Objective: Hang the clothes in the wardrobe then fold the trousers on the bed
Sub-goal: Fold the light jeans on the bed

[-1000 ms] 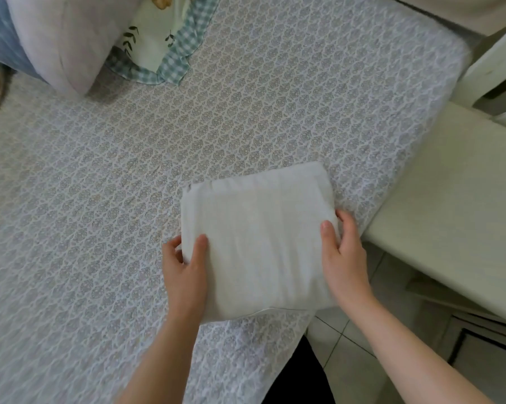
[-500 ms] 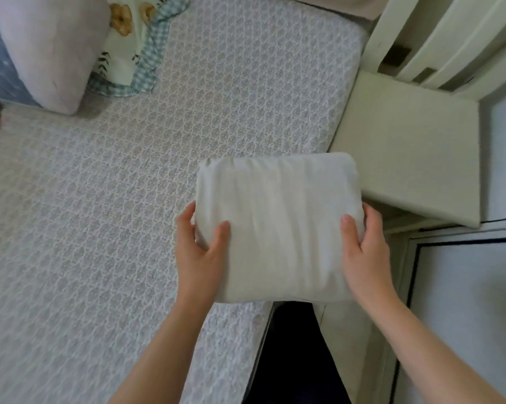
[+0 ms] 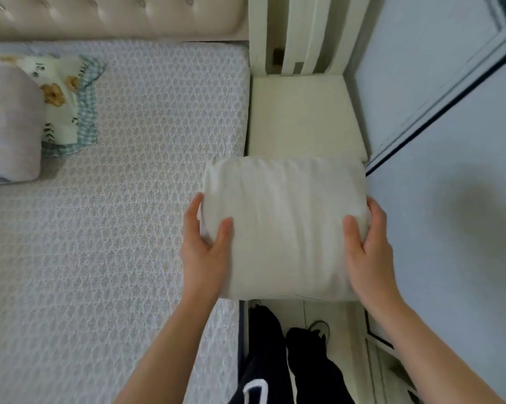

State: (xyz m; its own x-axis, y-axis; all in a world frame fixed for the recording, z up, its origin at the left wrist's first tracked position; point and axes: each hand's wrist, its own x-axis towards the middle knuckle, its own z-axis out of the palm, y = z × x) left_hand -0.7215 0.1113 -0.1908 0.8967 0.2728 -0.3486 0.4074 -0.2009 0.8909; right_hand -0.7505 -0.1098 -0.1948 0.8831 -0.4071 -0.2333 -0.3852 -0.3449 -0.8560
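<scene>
You are holding the folded trousers [image 3: 283,228] between both hands, the left hand [image 3: 205,252] gripping one side and the right hand [image 3: 368,252] the other, thumbs curled on top. The bed [image 3: 114,228] is lying out beyond your left hand. The folding is looking finished (the hanging isn't visible), so only setting the bundle down seems left.

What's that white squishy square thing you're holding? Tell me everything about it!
It is a pair of off-white cloth trousers, folded into a thick, soft, roughly square bundle with rounded edges and faint wrinkles. It lies level, held up past the edge of the patterned white bed. The left hand grips its left side and the right hand its right side, thumbs on top, fingers hidden underneath.
</scene>
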